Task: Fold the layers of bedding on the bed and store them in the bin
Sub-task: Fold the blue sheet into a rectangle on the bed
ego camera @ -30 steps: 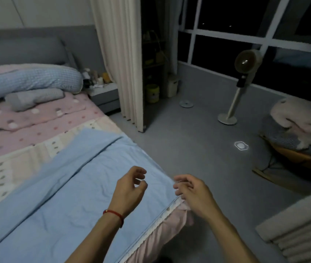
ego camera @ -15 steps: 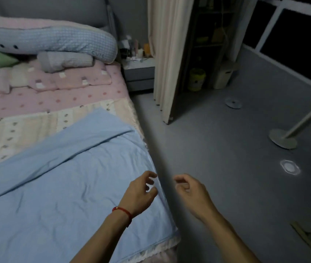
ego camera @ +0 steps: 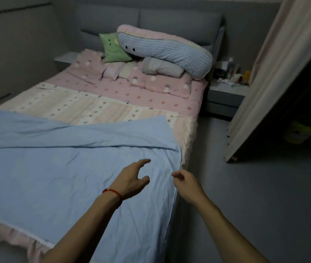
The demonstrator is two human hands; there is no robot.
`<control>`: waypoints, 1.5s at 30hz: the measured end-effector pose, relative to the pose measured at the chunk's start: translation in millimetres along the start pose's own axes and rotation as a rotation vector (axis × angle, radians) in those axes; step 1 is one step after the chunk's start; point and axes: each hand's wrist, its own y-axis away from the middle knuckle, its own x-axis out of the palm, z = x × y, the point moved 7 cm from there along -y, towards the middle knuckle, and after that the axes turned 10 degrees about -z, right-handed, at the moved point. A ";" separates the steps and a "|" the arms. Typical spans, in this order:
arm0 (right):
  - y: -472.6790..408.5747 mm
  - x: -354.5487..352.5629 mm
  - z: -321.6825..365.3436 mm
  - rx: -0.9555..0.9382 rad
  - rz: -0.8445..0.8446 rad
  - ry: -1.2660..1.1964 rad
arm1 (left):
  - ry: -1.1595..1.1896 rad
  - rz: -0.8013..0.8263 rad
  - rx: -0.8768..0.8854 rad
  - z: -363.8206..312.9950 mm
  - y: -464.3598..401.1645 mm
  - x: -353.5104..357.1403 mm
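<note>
— Two edges matter: we see the blue sheet [ego camera: 59, 173] covering the bed's near half, its right hem at three o'clock beside bare grey floor [ego camera: 264, 196].
— Our left hand [ego camera: 132, 180] hovers spread, grasping nothing; our right hand [ego camera: 186, 184] hangs loosely curled, empty, by that hem.

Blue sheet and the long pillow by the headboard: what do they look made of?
Blue sheet: thin woven fabric, probably cotton, matte; it shows fine creases and lies flat. Long pillow: soft stuffed textile with a small blue check weave and pink edging, looks waffle-textured, though the dim light leaves that open.
</note>
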 end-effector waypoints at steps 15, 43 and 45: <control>-298.7 43.0 -10.6 0.018 0.037 0.078 | 0.061 -0.092 -0.228 41.8 -236.0 21.2; -676.8 203.1 -29.3 0.015 0.129 -0.070 | 0.403 -0.224 -0.917 190.4 -452.3 138.5; -611.5 200.8 -26.1 -0.096 0.212 -0.056 | 0.568 -0.286 -1.021 199.4 -430.3 137.3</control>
